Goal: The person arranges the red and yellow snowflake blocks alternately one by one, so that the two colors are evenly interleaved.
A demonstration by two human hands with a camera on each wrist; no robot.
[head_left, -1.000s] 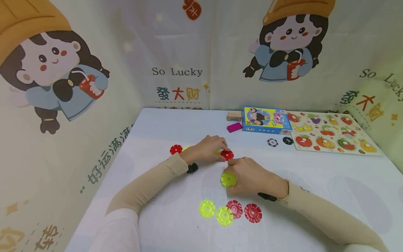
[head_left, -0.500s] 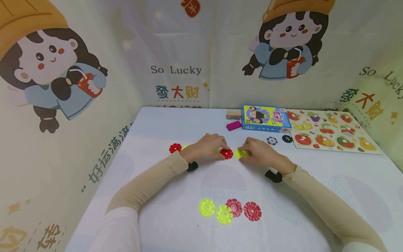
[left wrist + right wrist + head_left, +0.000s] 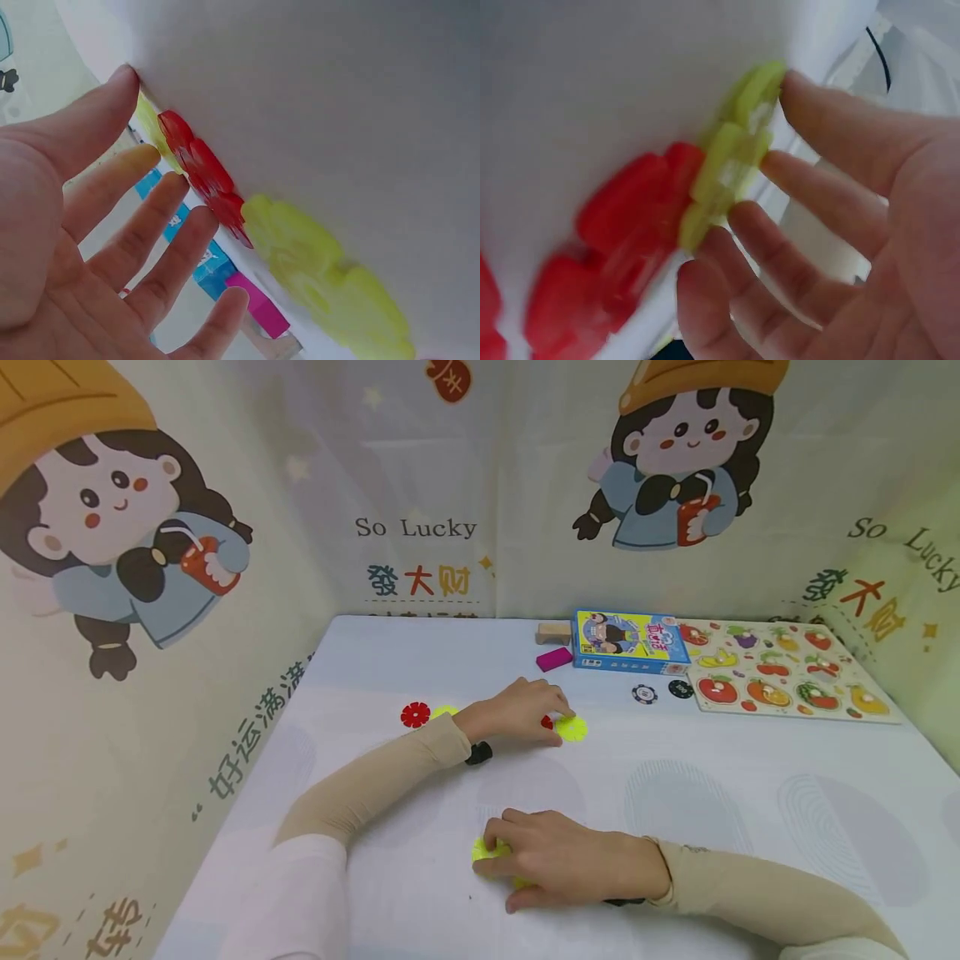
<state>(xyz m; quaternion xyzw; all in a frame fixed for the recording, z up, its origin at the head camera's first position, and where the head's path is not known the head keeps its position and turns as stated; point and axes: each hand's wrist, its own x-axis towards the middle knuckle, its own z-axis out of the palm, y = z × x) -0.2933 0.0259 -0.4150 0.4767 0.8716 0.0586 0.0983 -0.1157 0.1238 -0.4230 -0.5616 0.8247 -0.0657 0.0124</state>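
Flat notched plastic discs lie in a row on the table. At the row's left end are a red disc (image 3: 415, 715) and a yellow disc (image 3: 442, 711). My left hand (image 3: 517, 710) reaches over the row and mostly covers another red disc (image 3: 196, 166). Its thumb and forefinger tips touch the edge of the rightmost yellow disc (image 3: 573, 728). Closer to me, my right hand (image 3: 562, 860) lies over the loose discs, with thumb and fingers spread about a yellow disc (image 3: 724, 169). A second yellow disc (image 3: 486, 850) shows under its fingers. Red discs (image 3: 630, 232) beside it are hidden in the head view.
At the back stand a blue card box (image 3: 632, 643), a magenta block (image 3: 554, 659) and a wooden block (image 3: 552, 633). A fruit puzzle board (image 3: 787, 672) lies at the right, with a white chip (image 3: 644, 694) and a black chip (image 3: 681, 689) near it.
My right hand set a yellow disc at the row's right end, let go and came back to the near discs. My left hand shifted right, from the red disc to that yellow one.
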